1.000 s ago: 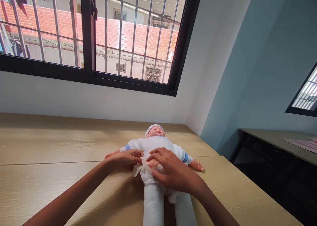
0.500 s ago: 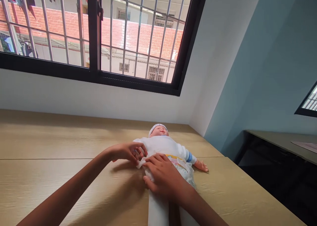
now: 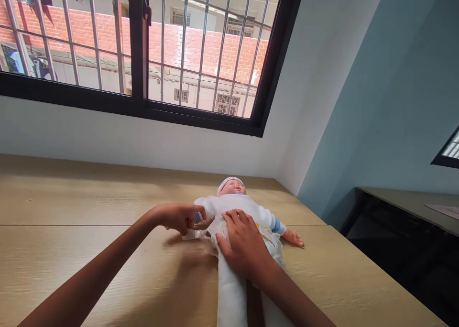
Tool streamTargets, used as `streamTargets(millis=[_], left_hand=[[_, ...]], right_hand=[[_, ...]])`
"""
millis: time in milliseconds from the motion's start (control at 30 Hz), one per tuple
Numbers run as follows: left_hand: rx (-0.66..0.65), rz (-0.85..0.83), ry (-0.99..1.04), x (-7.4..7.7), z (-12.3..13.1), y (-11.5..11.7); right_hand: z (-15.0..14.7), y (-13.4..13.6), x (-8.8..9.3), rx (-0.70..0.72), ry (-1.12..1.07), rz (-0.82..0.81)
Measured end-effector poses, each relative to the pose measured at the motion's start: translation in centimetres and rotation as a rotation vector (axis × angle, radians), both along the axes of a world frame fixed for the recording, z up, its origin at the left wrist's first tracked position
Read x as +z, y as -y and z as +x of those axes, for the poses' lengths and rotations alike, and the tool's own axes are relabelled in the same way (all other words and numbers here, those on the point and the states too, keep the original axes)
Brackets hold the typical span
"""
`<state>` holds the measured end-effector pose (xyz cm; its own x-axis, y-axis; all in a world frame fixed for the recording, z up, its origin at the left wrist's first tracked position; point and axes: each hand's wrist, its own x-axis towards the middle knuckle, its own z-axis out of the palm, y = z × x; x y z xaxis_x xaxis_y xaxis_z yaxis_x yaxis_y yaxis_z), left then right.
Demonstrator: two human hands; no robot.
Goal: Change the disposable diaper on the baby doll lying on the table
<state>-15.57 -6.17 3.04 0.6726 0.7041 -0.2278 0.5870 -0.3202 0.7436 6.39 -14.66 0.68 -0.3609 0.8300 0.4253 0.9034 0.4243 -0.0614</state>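
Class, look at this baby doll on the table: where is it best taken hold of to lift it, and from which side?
Probably around the chest of the baby doll, just below the arms, from both sides. It lies on its back with its arms spread, leaving the sweater's sides reachable. The right hand covers the belly, and the left hand is at a blue cuff.

Two bare forearms are in view. The left forearm point(image 3: 86, 265) enters from the near left and the right forearm point(image 3: 290, 303) from the near right. Each is slender and tapers evenly to a narrow wrist. The left hand point(image 3: 179, 218) and the right hand point(image 3: 244, 250) have slim fingers with short nails.
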Motion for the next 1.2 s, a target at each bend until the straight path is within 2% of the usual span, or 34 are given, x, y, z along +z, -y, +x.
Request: streamTargets(millis=[200,333,500,633,767,867,1000,1133,1200], left_hand=[[0.019,0.105,-0.101,4.4,-1.7,2.0],[0.012,0.184,-0.094,5.3,-1.4,2.9],[-0.017,0.105,-0.054,4.9,-0.2,3.1],[-0.041,0.010,0.146,4.6,1.2,3.3],[-0.057,-0.131,0.415,3.9,3.1,3.6],[-0.023,-0.176,0.515,3.2,4.0,3.5],[0.052,-0.168,0.529,2.3,4.0,3.1],[-0.018,-0.126,0.428,1.5,4.6,3.2],[-0.003,-0.050,0.371,1.1,5.3,3.5]], right_hand=[[0.0,0.2,0.5,0.001,-0.016,-0.015],[0.1,0.2,0.7,0.077,-0.013,-0.033],[0.0,0.3,1.2,0.174,-0.105,-0.042],[-0.3,0.5,1.6,0.209,-0.214,-0.029],[-0.5,0.4,1.8,0.141,-0.244,0.019],[-0.1,0.2,2.0,0.050,-0.252,0.038],[1.1,-0.4,2.7,-0.036,-0.298,-0.095],[2.1,-0.6,3.7,-0.078,-0.343,-0.194],[2.4,-0.6,4.1,-0.085,-0.356,-0.241]])
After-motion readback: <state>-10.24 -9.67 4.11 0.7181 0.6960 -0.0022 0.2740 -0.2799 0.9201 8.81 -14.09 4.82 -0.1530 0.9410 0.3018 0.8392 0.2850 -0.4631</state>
